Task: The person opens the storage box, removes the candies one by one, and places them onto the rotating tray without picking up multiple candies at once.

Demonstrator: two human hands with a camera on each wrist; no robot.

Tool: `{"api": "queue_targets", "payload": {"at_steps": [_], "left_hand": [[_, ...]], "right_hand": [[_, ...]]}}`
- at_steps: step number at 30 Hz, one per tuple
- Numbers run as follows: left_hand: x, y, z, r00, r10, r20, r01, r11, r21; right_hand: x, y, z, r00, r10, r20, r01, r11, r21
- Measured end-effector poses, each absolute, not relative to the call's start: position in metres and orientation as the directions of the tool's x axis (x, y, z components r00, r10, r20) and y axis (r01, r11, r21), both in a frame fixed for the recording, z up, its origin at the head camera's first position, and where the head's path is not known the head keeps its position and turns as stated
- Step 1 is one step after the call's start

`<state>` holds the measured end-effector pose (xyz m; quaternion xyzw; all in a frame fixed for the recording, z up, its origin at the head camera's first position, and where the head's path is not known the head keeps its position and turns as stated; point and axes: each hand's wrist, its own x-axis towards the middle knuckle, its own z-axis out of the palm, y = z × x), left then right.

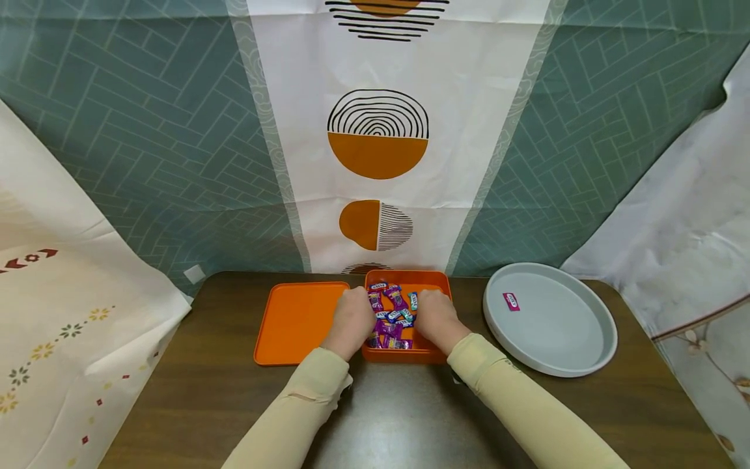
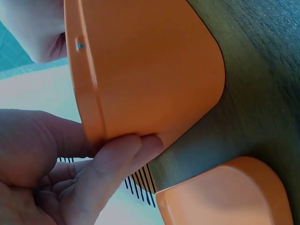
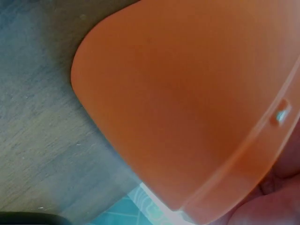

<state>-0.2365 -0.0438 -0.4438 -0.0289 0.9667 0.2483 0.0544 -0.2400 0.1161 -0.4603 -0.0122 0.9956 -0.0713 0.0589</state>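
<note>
An orange rectangular box [image 1: 404,355] is between my two hands at the middle of the dark wooden table. Inside it lie several small wrapped candies [image 1: 397,299] in purple, blue and teal wrappers, mostly toward the left and middle. My left hand [image 1: 353,320] grips the left rim; in the left wrist view its thumb and fingers pinch the box's edge [image 2: 150,70]. At the right rim, my right hand [image 1: 436,319] holds the opposite side with curled fingers, partly hidden behind the box wall [image 3: 178,103] in the right wrist view.
Left of the box lies a flat orange lid [image 1: 299,322]. A round grey tray [image 1: 551,339] stands to the right, with one pink wrapped candy [image 1: 512,301] on it. Patterned cloth [image 1: 375,71] hangs behind the table [image 1: 404,417], and pale cloths drape at both sides.
</note>
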Motion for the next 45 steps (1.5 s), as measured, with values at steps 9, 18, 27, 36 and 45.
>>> {"api": "queue_targets", "payload": {"at_steps": [9,18,27,36,45], "left_hand": [[-0.236,-0.044,-0.445,-0.994,-0.047,-0.095,-0.086,0.883,0.461],[-0.236,-0.044,-0.448,-0.994,-0.054,-0.099,-0.092,0.891,0.444],[-0.236,-0.044,-0.451,-0.997,-0.056,-0.047,-0.071,0.889,0.453],[-0.236,-0.041,-0.451,-0.997,-0.057,-0.06,-0.078,0.892,0.444],[-0.235,-0.041,-0.447,-0.994,-0.059,-0.087,-0.093,0.886,0.454]], "right_hand": [[-0.237,0.118,-0.46,-0.99,-0.075,-0.116,-0.061,0.991,-0.122],[-0.235,0.12,-0.463,-0.987,-0.124,-0.103,-0.107,0.982,-0.153],[-0.235,0.126,-0.46,-0.987,-0.146,-0.07,-0.136,0.982,-0.129],[-0.237,0.138,-0.427,-0.994,-0.107,-0.002,-0.103,0.961,-0.258],[-0.244,0.184,-0.386,-0.993,-0.032,0.116,-0.075,0.918,-0.39]]}}
